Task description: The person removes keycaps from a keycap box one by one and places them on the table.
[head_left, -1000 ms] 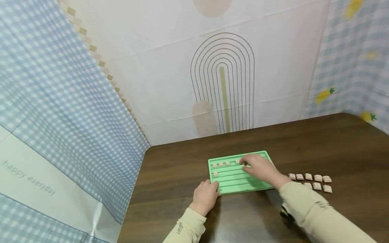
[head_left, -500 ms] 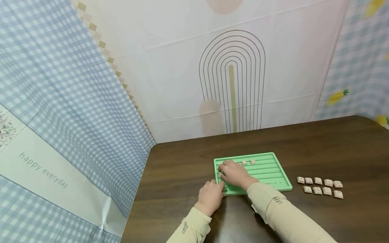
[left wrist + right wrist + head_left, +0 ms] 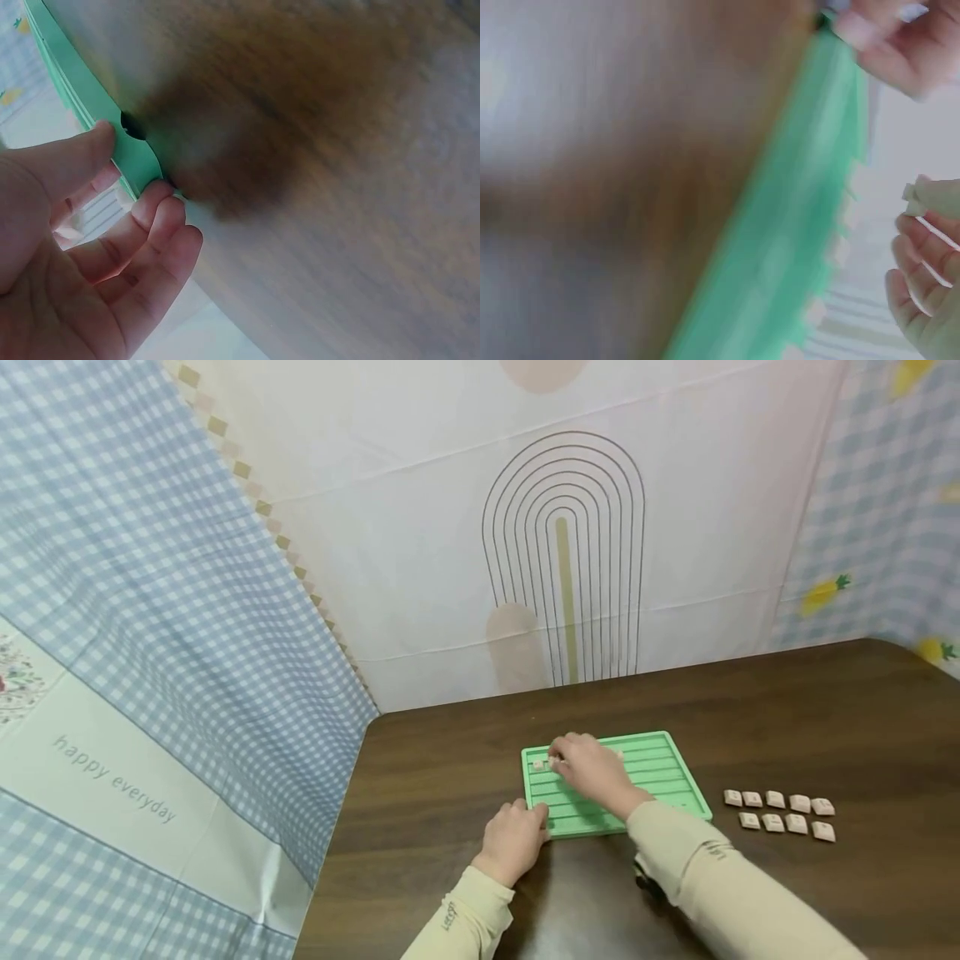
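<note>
Head view: a green tray (image 3: 667, 781) with raised ridges running lengthwise lies on a dark brown wooden table (image 3: 427, 802). The person's left hand (image 3: 514, 839) is at the tray's near left corner. The right hand (image 3: 596, 772) reaches over the tray's far left part, fingers bent downward; what lies between its fingertips is too small to tell here. One small pale tile (image 3: 537, 765) sits inside the tray, near its far left corner. On the table to the right of the tray, and apart from it, are nine loose tiles (image 3: 775, 799) in two rows, five in the farther and four in the nearer, with dark marks on their tops. Beyond the tray hangs a white cloth (image 3: 420, 585) printed with nested arches; a blue checked cloth (image 3: 210, 577) hangs to its left. Left wrist view: thumb and fingers are clamped on the tray's corner, the thumb on its side wall and fingertips by its lower edge. Right wrist view: beside the blurred tray, the right hand's thumb and fingers meet on a pale held tile (image 3: 913, 201), apart from the tray's wall, while the left hand touches the tray's corner.
</note>
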A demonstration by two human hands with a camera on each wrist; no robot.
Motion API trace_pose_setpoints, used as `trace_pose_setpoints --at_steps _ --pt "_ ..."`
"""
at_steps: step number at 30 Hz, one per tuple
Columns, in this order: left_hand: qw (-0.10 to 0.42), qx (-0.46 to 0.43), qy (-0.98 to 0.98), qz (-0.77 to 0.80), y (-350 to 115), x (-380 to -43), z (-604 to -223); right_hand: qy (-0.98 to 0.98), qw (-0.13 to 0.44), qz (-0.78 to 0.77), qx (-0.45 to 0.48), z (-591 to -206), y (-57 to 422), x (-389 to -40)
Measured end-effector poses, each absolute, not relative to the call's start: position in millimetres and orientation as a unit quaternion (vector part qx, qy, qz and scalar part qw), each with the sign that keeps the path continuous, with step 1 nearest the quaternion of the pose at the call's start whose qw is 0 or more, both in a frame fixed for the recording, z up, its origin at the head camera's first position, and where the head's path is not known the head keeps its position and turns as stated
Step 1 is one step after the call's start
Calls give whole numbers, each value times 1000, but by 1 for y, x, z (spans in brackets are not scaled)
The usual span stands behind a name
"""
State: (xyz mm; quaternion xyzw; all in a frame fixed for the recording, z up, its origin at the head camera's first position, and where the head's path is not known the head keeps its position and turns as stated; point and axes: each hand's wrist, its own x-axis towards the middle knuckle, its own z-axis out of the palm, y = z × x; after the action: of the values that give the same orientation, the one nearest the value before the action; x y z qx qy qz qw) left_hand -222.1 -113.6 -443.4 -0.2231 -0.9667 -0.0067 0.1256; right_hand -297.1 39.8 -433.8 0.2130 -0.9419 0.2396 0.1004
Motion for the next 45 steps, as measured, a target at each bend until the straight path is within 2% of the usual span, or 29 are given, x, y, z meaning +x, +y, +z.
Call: trace_pose_setpoints --at_steps 7,13,18,28,36,40,45 --pt "95 -216 -972 -23 -119 -227 -442 -954 82 230 173 -411 120 -279" --pt "92 -209 -974 -10 -125 -233 -441 -966 48 212 139 -423 184 -252" --pt "87 -212 -973 -4 -125 -234 -440 -975 34 172 137 -440 212 -225" --pt "69 -206 -976 -10 -122 -233 -438 -978 69 126 150 -459 222 -208" --pt "49 -201 -978 -16 -116 -230 -438 -979 68 118 149 -451 223 -205" --pt "48 -202 -978 -15 -113 -229 -440 -979 49 136 143 -435 221 -217" --pt "46 -208 -977 -14 -111 -227 -441 -968 35 177 173 -427 203 -251"
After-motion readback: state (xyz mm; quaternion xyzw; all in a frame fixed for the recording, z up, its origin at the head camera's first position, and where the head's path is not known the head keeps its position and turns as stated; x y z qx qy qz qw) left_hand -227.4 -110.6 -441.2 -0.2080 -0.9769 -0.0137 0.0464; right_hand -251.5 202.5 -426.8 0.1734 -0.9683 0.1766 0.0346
